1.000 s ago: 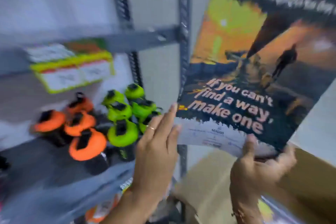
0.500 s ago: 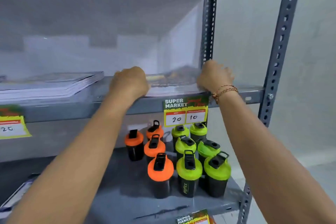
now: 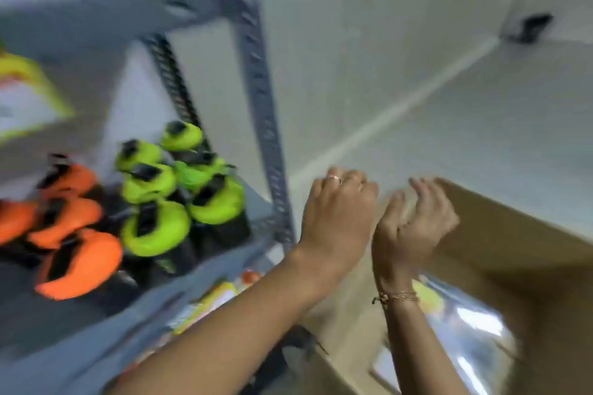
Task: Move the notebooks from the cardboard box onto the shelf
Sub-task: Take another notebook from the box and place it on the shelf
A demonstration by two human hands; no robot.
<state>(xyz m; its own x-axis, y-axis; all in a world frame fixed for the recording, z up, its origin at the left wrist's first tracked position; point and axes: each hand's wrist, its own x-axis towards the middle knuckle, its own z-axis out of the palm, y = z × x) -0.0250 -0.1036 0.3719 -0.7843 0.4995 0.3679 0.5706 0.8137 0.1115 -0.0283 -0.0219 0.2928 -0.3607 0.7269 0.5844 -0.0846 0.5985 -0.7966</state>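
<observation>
The view is blurred by motion. A brown cardboard box (image 3: 500, 244) fills the lower right, and glossy notebooks (image 3: 465, 327) lie inside it, partly hidden behind my right forearm. My left hand (image 3: 337, 218) and my right hand (image 3: 414, 221) hover side by side over the box's near-left part, both empty with fingers loosely curled and apart. The grey metal shelf (image 3: 179, 9) stands at the left; the notebooks placed on it are out of view.
Orange-lidded shaker bottles (image 3: 70, 224) and green-lidded shaker bottles (image 3: 167, 189) crowd the lower shelf level. A perforated grey upright (image 3: 260, 99) stands between shelf and box. A yellow price label (image 3: 25, 93) hangs at the far left. Pale wall and floor lie behind.
Both hands have left the notebook on the upper shelf and come down to the right over the cardboard box. My view swung from the shelf down toward the box.
</observation>
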